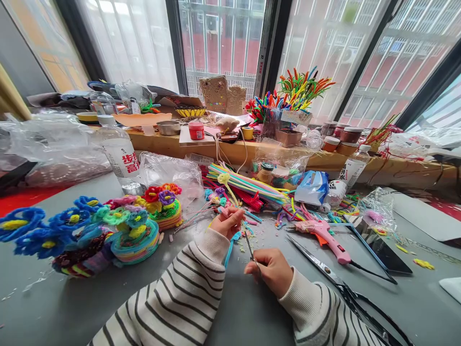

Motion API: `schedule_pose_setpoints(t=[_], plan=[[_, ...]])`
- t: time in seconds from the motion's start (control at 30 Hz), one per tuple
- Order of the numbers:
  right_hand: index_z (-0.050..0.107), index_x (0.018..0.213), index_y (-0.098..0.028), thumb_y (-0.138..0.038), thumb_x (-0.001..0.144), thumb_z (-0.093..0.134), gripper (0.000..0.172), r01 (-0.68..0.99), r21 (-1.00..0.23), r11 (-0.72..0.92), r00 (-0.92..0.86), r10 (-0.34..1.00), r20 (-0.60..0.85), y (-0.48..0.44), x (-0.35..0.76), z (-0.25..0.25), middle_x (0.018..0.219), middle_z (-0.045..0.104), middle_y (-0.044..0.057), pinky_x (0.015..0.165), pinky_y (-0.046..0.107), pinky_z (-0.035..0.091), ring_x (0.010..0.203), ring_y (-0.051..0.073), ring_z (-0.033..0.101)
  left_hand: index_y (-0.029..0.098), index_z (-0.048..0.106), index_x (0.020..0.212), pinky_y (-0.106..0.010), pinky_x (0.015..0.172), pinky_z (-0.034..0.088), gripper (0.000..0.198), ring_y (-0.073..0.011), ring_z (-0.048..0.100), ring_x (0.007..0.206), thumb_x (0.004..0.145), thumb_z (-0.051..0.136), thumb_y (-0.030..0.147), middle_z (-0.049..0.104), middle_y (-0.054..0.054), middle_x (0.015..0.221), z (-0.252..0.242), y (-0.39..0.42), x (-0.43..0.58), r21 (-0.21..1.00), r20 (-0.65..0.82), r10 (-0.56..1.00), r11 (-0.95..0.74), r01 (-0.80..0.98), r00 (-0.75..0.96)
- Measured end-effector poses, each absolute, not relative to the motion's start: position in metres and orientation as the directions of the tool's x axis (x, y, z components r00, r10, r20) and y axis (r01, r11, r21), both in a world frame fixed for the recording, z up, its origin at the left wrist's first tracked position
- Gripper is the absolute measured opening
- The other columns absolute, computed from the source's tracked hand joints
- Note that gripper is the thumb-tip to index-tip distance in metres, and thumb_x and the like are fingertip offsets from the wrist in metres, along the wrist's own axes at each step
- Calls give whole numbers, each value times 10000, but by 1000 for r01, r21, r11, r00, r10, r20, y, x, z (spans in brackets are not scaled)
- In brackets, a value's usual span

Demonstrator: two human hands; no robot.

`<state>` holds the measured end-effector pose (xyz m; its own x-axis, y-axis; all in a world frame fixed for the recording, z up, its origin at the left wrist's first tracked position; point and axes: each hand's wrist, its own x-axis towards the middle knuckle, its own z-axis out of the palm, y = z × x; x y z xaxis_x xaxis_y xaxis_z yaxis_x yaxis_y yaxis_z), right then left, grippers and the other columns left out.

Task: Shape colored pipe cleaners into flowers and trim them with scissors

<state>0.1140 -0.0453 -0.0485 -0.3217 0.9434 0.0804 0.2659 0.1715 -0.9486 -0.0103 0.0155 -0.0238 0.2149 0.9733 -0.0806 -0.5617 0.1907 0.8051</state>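
Note:
My left hand (227, 222) is closed in a pinch over the middle of the table. A light-blue pipe cleaner (228, 253) trails below it, and pink fuzz shows at its fingertips. My right hand (272, 271), closed, grips a slim pointed metal tool (249, 244); its handle end is hidden in the fingers, so I cannot tell its exact kind. The tool's tip points up toward my left hand, apart from it. Small fuzzy clippings lie around the tip. Right of my right hand are large open scissors (326, 270) and a pink glue gun (324, 235).
Pipe-cleaner flower pots (135, 242) stand at the left, near a water bottle (118, 153). Behind my hands lies a bundle of pastel pipe cleaners (248, 182). A dark-screened tablet (382, 247) lies at the right. The wooden ledge (230, 151) holds jars and colourful stems.

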Motion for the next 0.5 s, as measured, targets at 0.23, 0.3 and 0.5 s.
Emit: schedule_pose_setpoints(t=[0.23, 0.3, 0.5], plan=[[375, 341, -166, -663, 577, 430, 553, 295, -942, 162, -322, 945, 62, -43, 116, -49, 347, 388, -23, 391, 202, 262, 375, 73, 350, 133, 526, 551, -107, 359, 335, 262, 0, 406, 365, 440, 712, 280, 515, 52, 457, -22, 15, -11, 812, -92, 975, 192, -551, 203], [395, 358, -156, -702, 577, 367, 589, 294, -937, 187, -363, 929, 72, -43, 117, -51, 364, 398, -15, 388, 203, 246, 381, 70, 338, 133, 523, 546, -106, 359, 341, 259, -2, 413, 368, 439, 713, 274, 517, 51, 453, -21, 15, -11, 813, -103, 974, 198, -548, 199], [512, 511, -121, -745, 594, 203, 701, 293, -918, 266, -454, 884, 111, -45, 116, -49, 430, 376, -23, 397, 199, 236, 405, 68, 333, 129, 494, 510, -93, 350, 331, 281, 1, 402, 344, 413, 725, 255, 488, 61, 397, -18, 14, -11, 811, -131, 967, 230, -537, 217]])
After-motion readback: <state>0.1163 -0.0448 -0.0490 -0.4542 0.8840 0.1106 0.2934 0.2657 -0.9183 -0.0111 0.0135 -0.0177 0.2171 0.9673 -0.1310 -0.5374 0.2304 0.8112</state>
